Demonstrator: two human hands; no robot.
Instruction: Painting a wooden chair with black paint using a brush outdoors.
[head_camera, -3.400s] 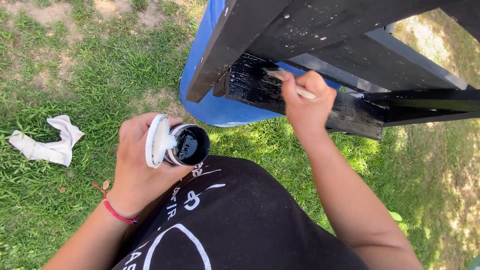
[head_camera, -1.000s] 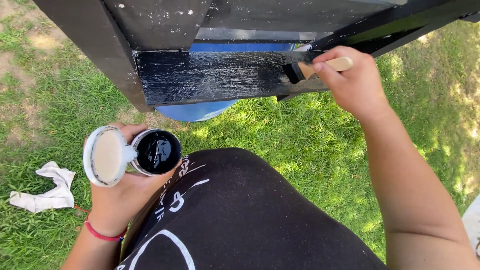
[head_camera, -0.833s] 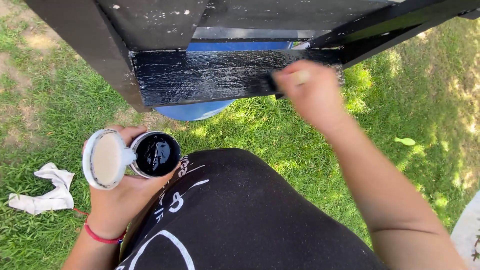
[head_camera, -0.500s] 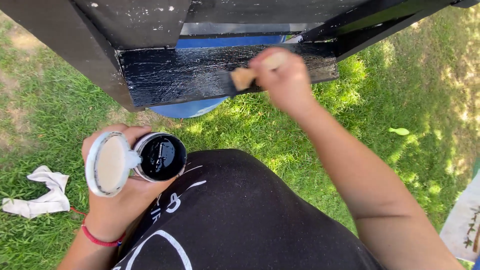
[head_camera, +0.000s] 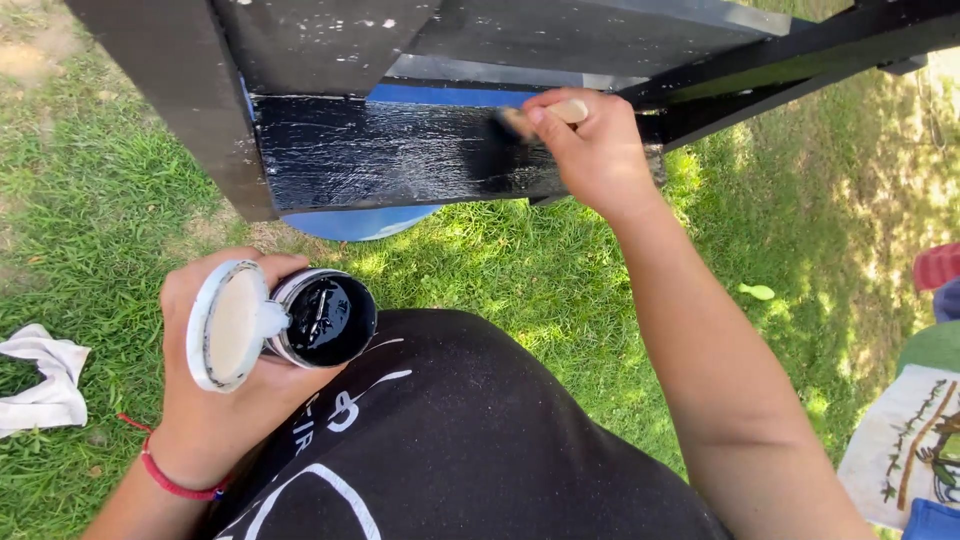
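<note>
Your paintbrush (head_camera: 545, 112) sits at about twelve o'clock in the view, its pale wooden handle pinched in your right hand (head_camera: 590, 150), whose fingers are curled tight around it so that only the handle's end and a blur of dark bristles show to the left of the thumb. The bristles lie against the wet black board (head_camera: 390, 150), a flat horizontal plank whose fresh coat is glossy and streaked, with white glints along the grain. Above it runs a strip of blue (head_camera: 450, 95), and around it the black frame (head_camera: 180, 90) of matte, speckled slats angles off toward ten and two o'clock. At about eight o'clock your left hand (head_camera: 225, 390) is wrapped closed around a small round paint can (head_camera: 322, 318), open and filled with shiny black paint; the same hand clamps the can's round lid (head_camera: 228, 325), a cream disc with a white rim, upright just beside the can's mouth and touching it. A red cord bracelet (head_camera: 165, 478) circles that wrist. Your black shirt (head_camera: 470, 450) with white line print fills six o'clock. A crumpled white rag (head_camera: 45, 378) lies on the grass (head_camera: 90, 220) at nine o'clock, well apart from the can, and a printed cloth (head_camera: 905, 440) lies at four o'clock.
</note>
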